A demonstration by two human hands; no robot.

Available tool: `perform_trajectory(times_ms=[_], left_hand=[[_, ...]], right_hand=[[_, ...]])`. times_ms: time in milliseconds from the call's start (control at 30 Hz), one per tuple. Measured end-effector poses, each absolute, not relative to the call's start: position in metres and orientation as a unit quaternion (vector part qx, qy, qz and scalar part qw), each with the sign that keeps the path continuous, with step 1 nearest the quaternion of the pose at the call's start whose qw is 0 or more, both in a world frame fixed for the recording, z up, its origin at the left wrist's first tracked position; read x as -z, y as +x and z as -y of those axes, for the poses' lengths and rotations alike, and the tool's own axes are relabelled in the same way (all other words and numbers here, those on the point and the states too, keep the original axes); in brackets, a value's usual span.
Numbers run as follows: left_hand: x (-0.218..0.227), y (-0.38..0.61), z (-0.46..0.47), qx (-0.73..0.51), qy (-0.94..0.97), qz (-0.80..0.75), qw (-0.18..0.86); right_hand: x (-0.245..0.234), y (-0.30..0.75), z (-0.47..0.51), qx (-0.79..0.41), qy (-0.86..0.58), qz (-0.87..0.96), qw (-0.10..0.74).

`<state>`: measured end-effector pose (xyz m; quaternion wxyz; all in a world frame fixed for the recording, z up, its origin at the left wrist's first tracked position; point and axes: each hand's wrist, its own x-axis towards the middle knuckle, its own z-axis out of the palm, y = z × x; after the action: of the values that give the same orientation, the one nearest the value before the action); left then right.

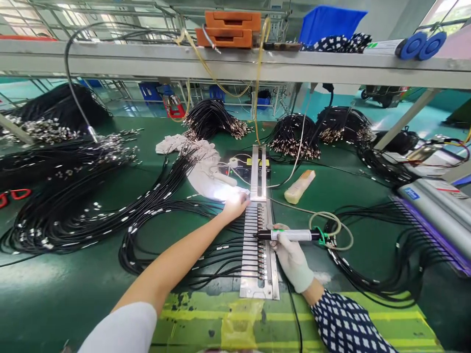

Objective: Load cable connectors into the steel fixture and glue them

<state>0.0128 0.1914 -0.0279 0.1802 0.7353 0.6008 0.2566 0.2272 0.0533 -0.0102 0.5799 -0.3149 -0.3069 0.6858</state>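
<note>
A slotted metal fixture [251, 288] lies on the green bench, with several black cables [217, 276] laid side by side across it. Their metal ends line up along its right half. My left hand [237, 205], bare and partly washed out by glare, is at the far end of the cable row, fingers drawn together at the fixture's left edge; what they pinch is unclear. A white glove covers my right hand [292, 257], which grips a white-and-black pen-shaped tool [300, 235]. The tool's dark tip points left, over the row of cable ends. A green tie and a beige tube are at its rear.
Cable bundles [217, 117] stand at the back, and more cables [147, 206] spread across the left. A pale cloth [202, 171] lies behind my left hand. A worn pale block [300, 186] rests right of the fixture. A silver machine [437, 206] stands at right; a shelf [147, 63] spans above.
</note>
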Motion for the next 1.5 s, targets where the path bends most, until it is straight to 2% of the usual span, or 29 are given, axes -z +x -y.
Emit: perform_trajectory(times_ms=[167, 333, 500, 567, 833, 1067, 1500], left_hand=[[0.027, 0.006, -0.189, -0.258, 0.739, -0.593, 0.188], [0.026, -0.003, -0.170, -0.260, 0.752, -0.583, 0.164], [0.028, -0.003, -0.160, -0.259, 0.757, -0.585, 0.135], [0.028, -0.002, -0.158, -0.260, 0.758, -0.584, 0.128], [0.027, -0.005, -0.153, -0.257, 0.765, -0.576, 0.130], [0.022, -0.004, -0.150, -0.242, 0.766, -0.581, 0.128], [0.020, -0.005, -0.148, -0.241, 0.763, -0.584, 0.133]], right_hand=[[0.013, 0.225, -0.043, -0.690, -0.325, 0.312, 0.567], [0.002, 0.229, -0.050, -0.716, -0.325, 0.348, 0.510], [-0.021, 0.236, -0.109, -0.584, -0.381, 0.466, 0.545], [-0.022, 0.236, -0.129, -0.531, -0.399, 0.526, 0.531], [0.005, 0.246, -0.124, -0.399, -0.414, 0.639, 0.510], [-0.009, 0.248, -0.123, -0.339, -0.377, 0.713, 0.485], [-0.014, 0.242, -0.125, -0.322, -0.378, 0.744, 0.447]])
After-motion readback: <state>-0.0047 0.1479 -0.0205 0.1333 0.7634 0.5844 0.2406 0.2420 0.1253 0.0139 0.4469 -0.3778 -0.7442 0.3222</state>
